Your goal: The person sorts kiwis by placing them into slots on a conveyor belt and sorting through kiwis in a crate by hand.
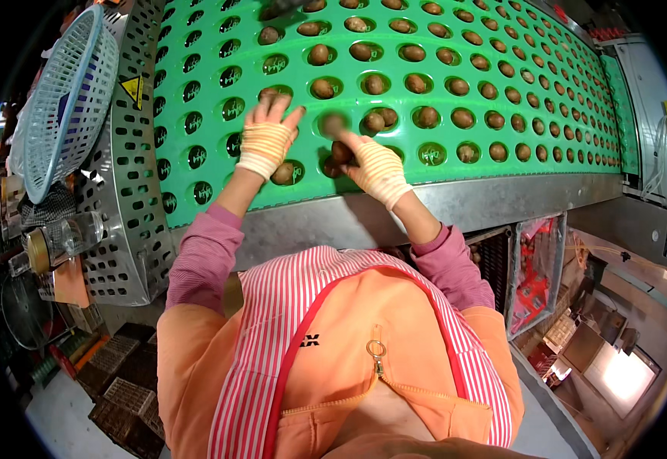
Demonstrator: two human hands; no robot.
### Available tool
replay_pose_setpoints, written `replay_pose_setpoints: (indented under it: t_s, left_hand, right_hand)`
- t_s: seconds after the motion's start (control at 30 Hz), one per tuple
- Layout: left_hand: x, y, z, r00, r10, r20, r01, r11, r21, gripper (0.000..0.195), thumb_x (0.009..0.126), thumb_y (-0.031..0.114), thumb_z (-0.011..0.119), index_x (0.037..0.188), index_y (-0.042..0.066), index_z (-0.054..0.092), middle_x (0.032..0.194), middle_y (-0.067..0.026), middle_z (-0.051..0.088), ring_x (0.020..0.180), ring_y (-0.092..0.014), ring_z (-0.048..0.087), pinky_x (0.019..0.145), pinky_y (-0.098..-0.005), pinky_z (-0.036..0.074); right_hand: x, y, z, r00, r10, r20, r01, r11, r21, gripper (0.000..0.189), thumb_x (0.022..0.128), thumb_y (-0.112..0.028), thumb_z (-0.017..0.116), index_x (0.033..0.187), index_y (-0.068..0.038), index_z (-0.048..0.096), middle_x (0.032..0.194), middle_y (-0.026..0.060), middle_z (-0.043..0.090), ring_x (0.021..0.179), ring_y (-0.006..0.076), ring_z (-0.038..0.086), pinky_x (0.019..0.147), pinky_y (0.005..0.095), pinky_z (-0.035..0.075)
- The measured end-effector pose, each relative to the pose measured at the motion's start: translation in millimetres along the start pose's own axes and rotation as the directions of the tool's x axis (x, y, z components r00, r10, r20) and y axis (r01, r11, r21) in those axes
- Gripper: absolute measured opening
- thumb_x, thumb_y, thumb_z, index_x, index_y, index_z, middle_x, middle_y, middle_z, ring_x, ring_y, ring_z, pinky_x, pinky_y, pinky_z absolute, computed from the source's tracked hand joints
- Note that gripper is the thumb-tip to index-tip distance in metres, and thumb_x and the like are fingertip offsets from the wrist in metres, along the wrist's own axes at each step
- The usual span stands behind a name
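Observation:
A green tray conveyor (305, 192) with rows of oval pockets lies before me, most pockets at the right bearing a brown, egg-shaped item (462, 119). My left hand (269, 135), in a striped fingerless glove, rests its fingertips over one such item in a pocket; whether it grips it cannot be told. Under my right hand (371, 163), gloved alike, dark brown items (342, 152) lie by the thumb and fingers. A blurred brown item (332, 124) is just beyond its index fingertip. One pocket to the right holds two items (375, 121) together. Pockets along the left hold none.
A metal rail (482, 201) runs along the near edge. At left stand a perforated metal guard (138, 229), a light blue plastic basket (95, 74) and a clear jar with a gold lid (38, 251). A crate with red contents (534, 275) sits below right. A dark object (279, 8) hangs over the far edge.

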State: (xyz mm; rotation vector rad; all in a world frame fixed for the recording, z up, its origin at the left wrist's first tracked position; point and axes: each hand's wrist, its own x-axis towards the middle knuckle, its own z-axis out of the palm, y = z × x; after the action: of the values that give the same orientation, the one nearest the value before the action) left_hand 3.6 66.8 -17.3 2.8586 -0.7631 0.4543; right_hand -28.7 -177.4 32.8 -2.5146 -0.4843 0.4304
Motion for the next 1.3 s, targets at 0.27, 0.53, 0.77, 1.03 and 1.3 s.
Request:
replay_pose_setpoints:
  t_s: [0.27,0.53,0.77,1.03,1.3]
  left_hand:
    - [11,-53,4,0.893,-0.449,-0.016,0.422,0.851,-0.313,0.046,0.081,0.007,0.064,0.125,0.010,0.054,0.121,-0.0161,0.056,0.114,-0.039,0.053,0.099,-0.0456,0.044]
    - [-51,-115,8,0.869,-0.476,-0.136,0.365,0.802,-0.473,0.049,0.079,0.002,0.062,0.126,0.008,0.052,0.132,-0.0192,0.049,0.120,-0.040,0.049,0.103,-0.0461,0.043]
    - [-2,-66,-10,0.919,-0.390,-0.056,0.316,0.815,-0.486,0.052,0.086,0.028,0.065,0.132,0.009,0.051,0.132,-0.0155,0.050,0.120,-0.039,0.049,0.101,-0.0476,0.043]
    - [24,-105,8,0.875,-0.459,-0.156,0.289,0.752,-0.592,0.041,0.090,0.024,0.063,0.126,0.007,0.054,0.128,-0.0179,0.047,0.117,-0.035,0.051,0.103,-0.0415,0.043]
    - [52,-134,3,0.794,-0.607,-0.004,0.378,0.499,-0.780,0.040,0.092,0.016,0.061,0.131,0.011,0.054,0.119,-0.0118,0.059,0.109,-0.025,0.058,0.097,-0.0383,0.047]
  right_hand:
    - [65,-18,-34,0.969,0.226,-0.097,-0.167,0.896,0.412,0.077,0.072,-0.040,0.078,0.133,-0.007,0.047,0.099,0.0189,0.069,0.091,0.0323,0.068,0.081,0.0391,0.053]
    - [206,-47,-4,0.992,0.100,-0.078,-0.063,0.922,0.383,0.073,0.076,-0.039,0.079,0.133,-0.006,0.048,0.102,0.0160,0.067,0.086,0.0241,0.064,0.076,0.0363,0.053]
    - [186,-67,26,0.970,0.090,0.227,-0.238,0.144,0.961,0.071,0.089,-0.051,0.065,0.141,-0.009,0.042,0.118,0.0066,0.055,0.098,0.0199,0.055,0.084,0.0362,0.049]
    - [96,-52,43,0.991,-0.064,0.113,-0.042,0.664,0.747,0.070,0.086,-0.037,0.064,0.144,-0.005,0.040,0.123,0.0203,0.062,0.116,0.0304,0.060,0.098,0.0342,0.046]
    - [33,36,-15,0.876,-0.108,-0.469,-0.005,0.972,-0.234,0.049,0.077,-0.010,0.066,0.125,-0.013,0.057,0.131,0.0130,0.054,0.111,0.0392,0.053,0.090,0.0483,0.049]
